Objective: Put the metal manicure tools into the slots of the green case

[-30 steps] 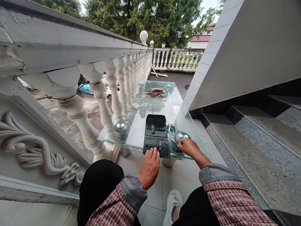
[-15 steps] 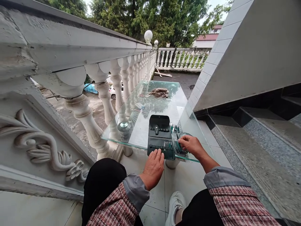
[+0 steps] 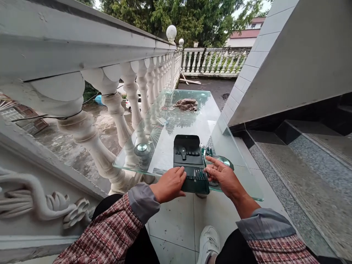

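Grip, left hand: fingers bent and laid on the near left corner of the tool case, pressing down, clamped on nothing
Grip, right hand: fingertips drawn together at the right end of the case's near row of tools; a thin shaft shows beside them, but I cannot tell whether they are clamped on it (too small)
Tool case: black, open and flat on the glass tabletop between the two hands, its near end seeming to jut just past the glass edge
Row of tools: slim pieces seated side by side in the case's near half
Loose tools: green-handled, on the glass just beside the case's right edge
Around: a metal disc left of the case, a cloth at the far end
Handling: by my judgement, the left hand's weight belongs over the part of the case that the glass supports, so the jutting end cannot tip; the right fingertips do best with one shaft at a time, moved straight along its slot
Risk: smooth glass lets small pieces roll, so loose ones sit safest well in from the edge
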`<state>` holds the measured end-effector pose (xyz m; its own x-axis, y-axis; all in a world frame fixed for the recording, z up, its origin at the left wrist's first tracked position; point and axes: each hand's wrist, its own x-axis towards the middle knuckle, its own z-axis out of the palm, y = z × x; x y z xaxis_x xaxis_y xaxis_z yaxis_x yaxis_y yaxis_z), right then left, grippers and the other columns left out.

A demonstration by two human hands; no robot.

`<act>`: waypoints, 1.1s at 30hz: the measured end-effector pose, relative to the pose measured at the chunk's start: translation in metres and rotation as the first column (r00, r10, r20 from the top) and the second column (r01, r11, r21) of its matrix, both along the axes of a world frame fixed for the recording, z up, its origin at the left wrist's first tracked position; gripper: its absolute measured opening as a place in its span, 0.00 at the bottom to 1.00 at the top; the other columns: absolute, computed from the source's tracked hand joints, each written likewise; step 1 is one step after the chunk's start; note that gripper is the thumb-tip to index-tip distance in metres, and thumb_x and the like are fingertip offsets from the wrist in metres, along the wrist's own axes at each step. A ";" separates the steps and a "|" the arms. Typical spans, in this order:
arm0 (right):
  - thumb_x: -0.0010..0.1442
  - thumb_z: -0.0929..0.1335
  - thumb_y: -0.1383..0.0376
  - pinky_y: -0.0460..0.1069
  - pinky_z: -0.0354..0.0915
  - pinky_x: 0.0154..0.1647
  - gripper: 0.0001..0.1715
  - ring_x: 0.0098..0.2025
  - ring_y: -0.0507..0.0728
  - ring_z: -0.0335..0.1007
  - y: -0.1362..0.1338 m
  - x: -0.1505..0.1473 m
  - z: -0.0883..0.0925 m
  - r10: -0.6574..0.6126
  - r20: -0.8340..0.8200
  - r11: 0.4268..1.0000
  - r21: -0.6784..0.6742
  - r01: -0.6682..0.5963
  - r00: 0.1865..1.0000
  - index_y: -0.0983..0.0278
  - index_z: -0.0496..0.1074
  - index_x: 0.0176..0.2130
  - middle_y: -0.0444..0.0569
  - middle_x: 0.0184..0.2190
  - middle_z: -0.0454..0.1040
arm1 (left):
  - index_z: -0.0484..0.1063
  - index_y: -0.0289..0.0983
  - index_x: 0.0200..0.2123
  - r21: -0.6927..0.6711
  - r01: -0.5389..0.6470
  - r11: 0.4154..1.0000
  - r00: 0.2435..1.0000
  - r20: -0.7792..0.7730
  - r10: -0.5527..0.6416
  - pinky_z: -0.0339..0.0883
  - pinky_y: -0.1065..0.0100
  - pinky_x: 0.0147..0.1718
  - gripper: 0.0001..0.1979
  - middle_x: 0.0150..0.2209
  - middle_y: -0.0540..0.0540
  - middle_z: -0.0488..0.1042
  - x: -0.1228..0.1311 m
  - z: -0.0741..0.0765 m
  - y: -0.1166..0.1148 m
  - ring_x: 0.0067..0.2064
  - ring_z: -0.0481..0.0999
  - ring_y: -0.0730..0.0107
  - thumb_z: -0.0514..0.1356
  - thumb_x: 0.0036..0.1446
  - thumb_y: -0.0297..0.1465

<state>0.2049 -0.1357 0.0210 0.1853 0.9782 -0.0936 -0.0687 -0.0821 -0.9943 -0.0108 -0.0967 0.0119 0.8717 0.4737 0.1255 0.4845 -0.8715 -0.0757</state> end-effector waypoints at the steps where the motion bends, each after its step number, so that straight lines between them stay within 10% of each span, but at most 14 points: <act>1: 0.44 0.72 0.55 0.46 0.62 0.22 0.41 0.25 0.49 0.63 0.001 -0.001 0.000 0.009 -0.007 1.000 -0.006 -0.009 1.000 0.67 0.62 0.54 0.42 0.27 0.69 | 0.61 0.27 0.51 -0.019 0.017 1.000 1.000 0.001 -0.017 0.59 0.61 0.52 0.39 0.54 0.31 0.64 0.000 -0.002 0.004 0.55 0.65 0.53 0.68 0.42 0.45; 22: 0.52 0.64 0.60 0.49 0.61 0.34 0.21 0.27 0.53 0.66 0.051 -0.016 -0.020 0.018 0.585 1.000 -0.028 -0.003 0.811 0.61 0.63 0.47 0.43 0.25 0.71 | 0.56 0.28 0.56 -0.108 0.063 0.992 0.994 0.096 -0.052 0.53 0.52 0.56 0.39 0.58 0.30 0.60 -0.004 -0.024 0.024 0.57 0.62 0.49 0.64 0.48 0.45; 33: 0.51 0.64 0.61 0.49 0.61 0.33 0.21 0.26 0.53 0.67 0.054 -0.017 -0.018 0.025 0.616 0.999 -0.048 0.006 0.788 0.62 0.65 0.46 0.42 0.24 0.72 | 0.58 0.26 0.56 -0.078 0.079 0.994 0.992 0.100 -0.071 0.53 0.53 0.56 0.38 0.58 0.29 0.60 -0.004 -0.027 0.025 0.57 0.61 0.48 0.63 0.49 0.46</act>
